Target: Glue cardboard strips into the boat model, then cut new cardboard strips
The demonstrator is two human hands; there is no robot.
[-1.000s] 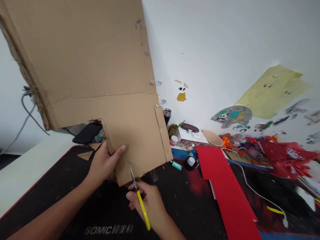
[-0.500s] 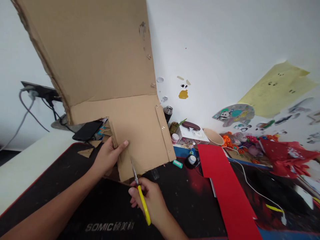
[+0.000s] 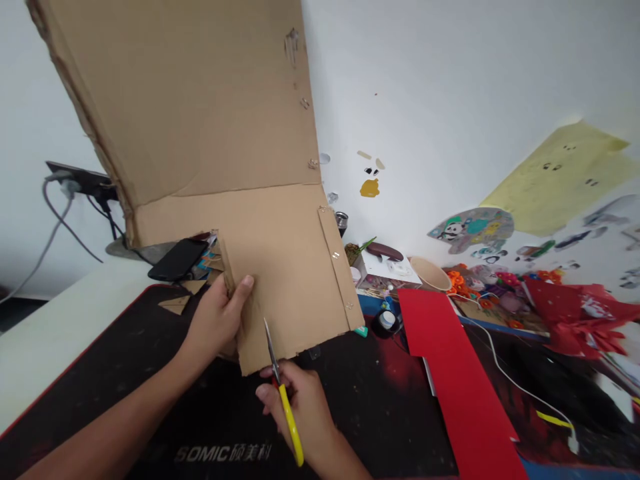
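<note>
A large creased sheet of brown cardboard [image 3: 280, 253] fills the upper left, its top panel raised and its lower flap over the desk mat. My left hand [image 3: 216, 319] grips the flap's left cut edge, thumb on top and fingers underneath. My right hand [image 3: 303, 403] is closed on yellow-handled scissors [image 3: 290, 420] at the flap's lower edge. One blade lies over the cardboard; the other is hidden, apparently beneath it. Small cardboard scraps [image 3: 175, 304] lie left of my left hand, near a black phone [image 3: 179, 259].
Red card [image 3: 455, 373] lies on the black mat [image 3: 370, 407] at the right, beside a small dark jar [image 3: 386, 322]. A white box [image 3: 387, 270] and a pinkish bowl [image 3: 429, 273] stand against the wall. A white cable [image 3: 495, 360] runs along the right side.
The cardboard has shifted slightly right, and its lower right corner has dropped, now partly covering the green eraser-like block. Both hands keep their holds, with the scissors still at the lower edge.
</note>
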